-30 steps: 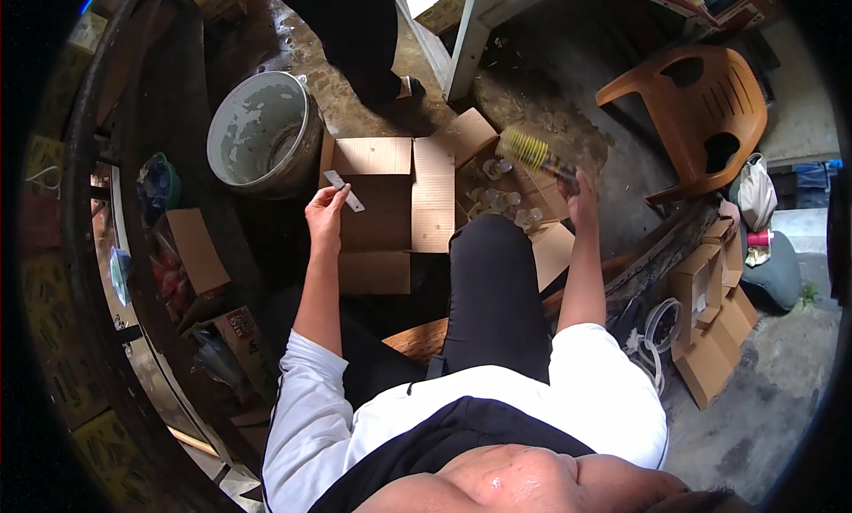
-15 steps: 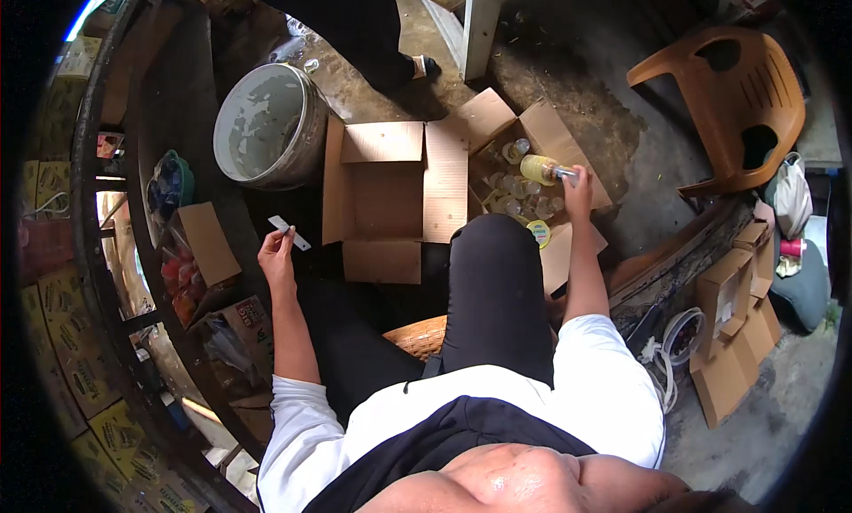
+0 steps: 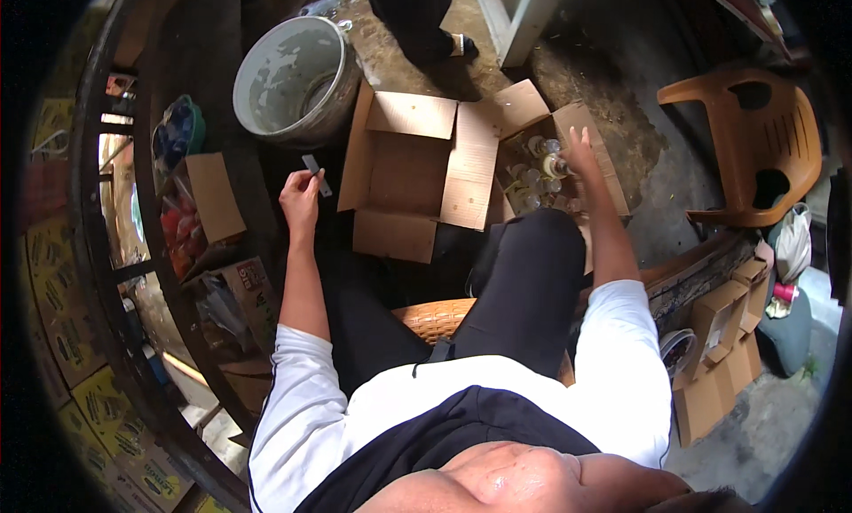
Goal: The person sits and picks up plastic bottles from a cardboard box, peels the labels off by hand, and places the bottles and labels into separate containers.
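Floor (image 3: 655,218): stained concrete is showing at 2 o'clock from mid-view, with a bucket (image 3: 297,80) standing at 11, a person (image 3: 417,20) standing at 12 and a chair (image 3: 763,145) leaning far out between 2 and 3.
Right hand (image 3: 582,156): its fingers are now spreading at 2 o'clock, visibly pinching nothing; half a second ago they were holding a bottle by its dark end.
Bottle (image 3: 555,165): one is resting just beside that hand, among the others; it is probably the one just let go, which would be leaving the right hand free. Whether skin is still touching it, I cannot tell.
Bottles (image 3: 532,179): several clear ones are sitting close together inside the bottle box (image 3: 521,107), also at 2 o'clock.
Left hand (image 3: 300,195): its fingers are still pinching the flat grey strip (image 3: 310,163) at 10 o'clock, apart from the open box (image 3: 413,115), which is sitting at 12 with its flaps out.
Knee (image 3: 541,247): it is now leaning farther toward 3 o'clock, and the yellow disc showing beside it half a second ago is no longer appearing.
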Demonstrator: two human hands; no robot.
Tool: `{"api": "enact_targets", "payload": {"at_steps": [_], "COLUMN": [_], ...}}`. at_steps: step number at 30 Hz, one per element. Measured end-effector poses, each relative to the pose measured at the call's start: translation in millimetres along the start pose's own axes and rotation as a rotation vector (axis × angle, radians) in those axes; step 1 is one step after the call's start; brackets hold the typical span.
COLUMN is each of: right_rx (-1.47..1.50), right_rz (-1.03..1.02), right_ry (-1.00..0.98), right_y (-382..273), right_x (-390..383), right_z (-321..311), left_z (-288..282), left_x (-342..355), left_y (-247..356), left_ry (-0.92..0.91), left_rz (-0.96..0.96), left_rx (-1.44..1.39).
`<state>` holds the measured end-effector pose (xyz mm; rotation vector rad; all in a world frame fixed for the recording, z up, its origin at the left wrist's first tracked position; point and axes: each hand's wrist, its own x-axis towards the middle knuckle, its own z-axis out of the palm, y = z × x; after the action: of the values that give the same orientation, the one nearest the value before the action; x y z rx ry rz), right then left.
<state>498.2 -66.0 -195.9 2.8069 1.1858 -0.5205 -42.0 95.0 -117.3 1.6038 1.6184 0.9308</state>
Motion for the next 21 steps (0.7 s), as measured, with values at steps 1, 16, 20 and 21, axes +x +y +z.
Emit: {"api": "enact_targets", "payload": {"at_steps": [1,16,20,21], "right_rx": [0.022,0.12,0.536,0.625], "right_rz": [-0.19,0.319,0.569,0.569], "right_ry": [-0.046,-0.527,-0.037,0.056], "right_y": [19.3,-154.8,-144.4,-170.2], "right_x": [20.5,-72.7,-107.5,-126.0], "right_z": [-13.9,160.7,226.6,222.2], "left_z": [11.2,-27.1,-23.3,-25.6], "left_x": [5.7,-8.3,-4.0,-6.2], "left_y": [3.8,16.7,14.6,10.0], "left_ry": [-0.024,-0.099,-0.1,-0.097], "left_rz": [0.029,-0.011,0.069,0.062], "left_rx": [-0.029,-0.054,-0.126,-0.112]}}
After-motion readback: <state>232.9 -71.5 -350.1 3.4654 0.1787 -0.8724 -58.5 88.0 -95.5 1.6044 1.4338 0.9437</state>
